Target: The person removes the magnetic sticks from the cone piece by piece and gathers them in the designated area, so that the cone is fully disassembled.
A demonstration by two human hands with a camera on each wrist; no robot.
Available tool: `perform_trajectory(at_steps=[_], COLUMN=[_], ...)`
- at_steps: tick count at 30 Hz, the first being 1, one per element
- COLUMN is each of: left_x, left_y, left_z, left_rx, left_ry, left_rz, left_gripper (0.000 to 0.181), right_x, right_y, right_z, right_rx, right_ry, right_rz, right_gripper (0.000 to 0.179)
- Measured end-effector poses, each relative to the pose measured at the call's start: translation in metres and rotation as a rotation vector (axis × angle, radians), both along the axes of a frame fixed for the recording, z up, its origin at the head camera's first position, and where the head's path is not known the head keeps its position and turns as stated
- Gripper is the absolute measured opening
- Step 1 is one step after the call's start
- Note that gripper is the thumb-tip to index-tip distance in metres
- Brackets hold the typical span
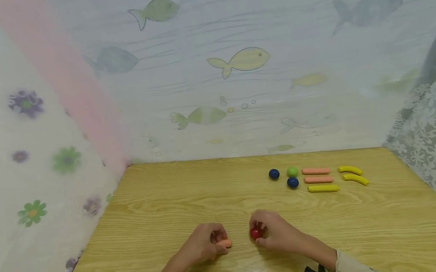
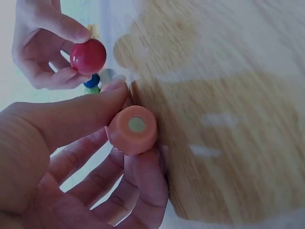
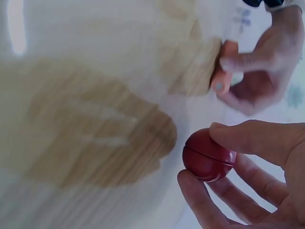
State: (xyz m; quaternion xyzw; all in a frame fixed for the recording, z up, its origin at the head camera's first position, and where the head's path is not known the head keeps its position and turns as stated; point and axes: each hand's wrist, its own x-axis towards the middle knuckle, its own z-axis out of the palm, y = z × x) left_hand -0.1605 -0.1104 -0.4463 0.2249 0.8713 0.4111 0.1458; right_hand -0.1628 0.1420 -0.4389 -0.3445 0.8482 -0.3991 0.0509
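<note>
Near the front of the table, my left hand [image 1: 202,243] pinches a salmon-orange rod [image 1: 226,243] between thumb and fingers. Its end, with a round silvery disc in the centre, faces the camera in the left wrist view [image 2: 125,142]. To the right, my right hand [image 1: 279,235] grips a glossy red ball [image 1: 255,233] with thumb and fingertips. A seam line runs around the ball [image 3: 206,157] in the right wrist view. The rod and the ball are apart, with a short gap between the hands.
At the back right lie two dark blue balls [image 1: 292,182], a green ball [image 1: 292,171], two salmon rods [image 1: 318,180], a straight yellow rod [image 1: 323,188] and two curved yellow rods [image 1: 355,179]. A fish-patterned curtain [image 1: 203,141] borders the wooden table [image 1: 161,199] behind.
</note>
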Motion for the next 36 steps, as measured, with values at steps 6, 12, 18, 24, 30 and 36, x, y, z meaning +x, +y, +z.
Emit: perform_trajectory(at_steps=[6,12,18,24,30,36], left_x=[0.001,0.001,0.001,0.002,0.002,0.003], left_y=[-0.001,-0.001,-0.001,-0.002,-0.003,-0.003], left_z=[0.0,-0.001,0.0,0.001,0.0,-0.001], left_rx=[0.004,0.007,0.012,0.021,0.019,0.024], left_ry=[0.007,-0.018,-0.022,-0.012,-0.011,0.001], left_rz=[-0.002,0.004,0.009,0.004,0.01,0.007], left_gripper=[0.021,0.02,0.02,0.02,0.02,0.019], right_x=[-0.007,-0.017,-0.029,-0.04,-0.052,-0.063], right_y=[0.018,0.031,0.04,0.048,0.055,0.06], right_z=[0.006,0.008,0.009,0.008,0.004,0.003], right_rx=[0.02,0.029,0.061,0.082,0.111,0.133], right_ry=[-0.042,-0.021,0.028,0.067,0.14,0.176], right_rz=[-0.069,-0.091,-0.135,-0.171,-0.206,-0.245], right_gripper=[0.025,0.024,0.024,0.025,0.025,0.023])
